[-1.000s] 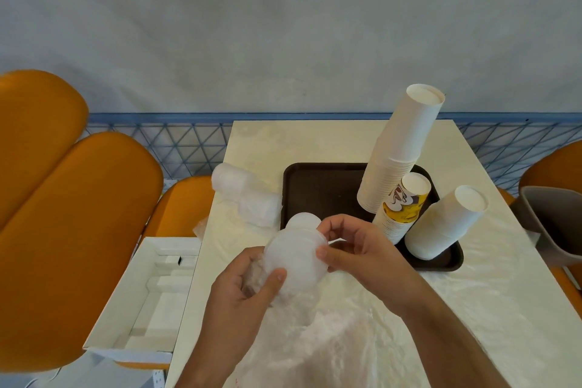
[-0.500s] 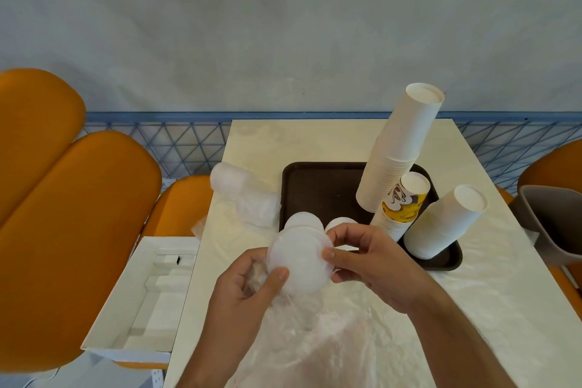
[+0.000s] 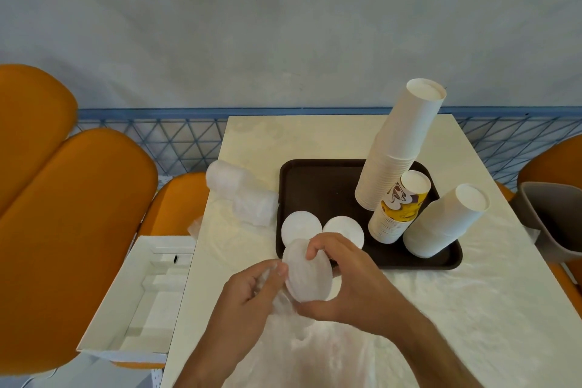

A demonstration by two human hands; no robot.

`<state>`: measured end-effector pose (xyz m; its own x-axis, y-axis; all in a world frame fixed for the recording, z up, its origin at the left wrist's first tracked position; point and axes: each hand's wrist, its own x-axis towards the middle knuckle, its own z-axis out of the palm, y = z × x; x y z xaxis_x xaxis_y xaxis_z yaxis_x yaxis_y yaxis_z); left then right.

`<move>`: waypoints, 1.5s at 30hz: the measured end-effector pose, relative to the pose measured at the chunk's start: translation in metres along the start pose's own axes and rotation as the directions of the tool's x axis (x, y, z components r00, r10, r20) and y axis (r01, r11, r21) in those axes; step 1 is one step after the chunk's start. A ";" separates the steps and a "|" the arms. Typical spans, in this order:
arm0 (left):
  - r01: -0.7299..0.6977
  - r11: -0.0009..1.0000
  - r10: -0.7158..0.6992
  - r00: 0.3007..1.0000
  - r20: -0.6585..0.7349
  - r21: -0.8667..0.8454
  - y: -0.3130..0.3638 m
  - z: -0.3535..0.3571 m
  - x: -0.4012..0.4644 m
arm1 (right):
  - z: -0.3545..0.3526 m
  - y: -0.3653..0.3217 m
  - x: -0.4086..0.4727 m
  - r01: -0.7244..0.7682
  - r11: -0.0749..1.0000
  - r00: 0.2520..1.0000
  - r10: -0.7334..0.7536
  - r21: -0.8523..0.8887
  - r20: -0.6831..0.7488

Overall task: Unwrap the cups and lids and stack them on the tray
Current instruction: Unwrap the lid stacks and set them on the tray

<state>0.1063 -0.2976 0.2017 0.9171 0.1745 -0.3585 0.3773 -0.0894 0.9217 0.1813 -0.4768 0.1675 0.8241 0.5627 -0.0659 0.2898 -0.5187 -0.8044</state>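
My right hand (image 3: pixel 352 280) grips a stack of white lids (image 3: pixel 307 274) between thumb and fingers, just in front of the dark brown tray (image 3: pixel 315 179). My left hand (image 3: pixel 248 299) pinches the clear plastic wrap (image 3: pixel 283 305) at the stack's left side. Two white lid stacks (image 3: pixel 300 227) (image 3: pixel 345 228) sit on the tray's near left part. Three upside-down cup stacks lean on its right: a tall white one (image 3: pixel 400 142), a printed yellow one (image 3: pixel 400 208) and a short white one (image 3: pixel 444 220).
Another wrapped lid roll (image 3: pixel 239 192) lies at the table's left edge. Crumpled clear plastic (image 3: pixel 330 356) covers the near table. An open white box (image 3: pixel 141 293) sits on an orange seat (image 3: pixel 63 230) at left. A grey chair (image 3: pixel 551 220) stands at right.
The lid stack has tilted and come lower and nearer; my right hand has shifted round it, thumb now underneath. A second lid stack on the tray has come into view.
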 end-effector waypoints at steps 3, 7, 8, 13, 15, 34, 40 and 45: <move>0.010 0.999 -0.013 0.997 -0.075 -0.030 0.003 -0.004 0.004 | -0.012 0.017 0.007 -0.121 0.985 0.988 0.131 0.124 -0.081; 0.015 0.999 -0.020 0.988 -0.152 -0.037 0.002 -0.012 0.007 | -0.021 0.054 0.030 -0.283 0.959 0.918 0.266 -0.018 -0.295; 0.016 0.999 -0.021 0.988 -0.154 -0.039 0.002 -0.012 0.007 | -0.020 0.064 0.037 -0.328 0.943 0.903 0.294 -0.059 -0.314; 0.026 0.998 -0.034 0.990 -0.138 -0.058 0.002 -0.011 0.007 | -0.006 0.101 0.060 -0.421 0.879 0.895 0.363 -0.225 -0.259; 0.026 0.998 -0.034 0.991 -0.126 -0.062 0.001 -0.011 0.006 | -0.001 0.110 0.063 -0.425 0.873 0.899 0.376 -0.238 -0.226; -0.069 0.975 0.014 0.969 -0.249 -0.213 0.002 -0.020 0.013 | 0.002 0.079 0.055 -0.387 0.893 0.898 0.308 -0.230 -0.313; -0.129 0.858 -0.025 0.956 -0.291 -0.497 0.015 -0.022 0.021 | 0.012 0.021 0.027 -0.475 0.637 0.880 0.363 0.607 0.308; -0.235 0.753 -0.004 0.932 -0.362 -0.615 0.025 -0.018 0.026 | 0.034 0.014 0.007 -0.573 0.312 0.809 0.065 0.758 0.585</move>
<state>0.1368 -0.2773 0.2182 0.8070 0.5177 -0.2842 -0.0110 0.4944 0.8692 0.1741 -0.4584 0.1361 0.4005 0.7976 -0.4510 -0.7510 0.0038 -0.6603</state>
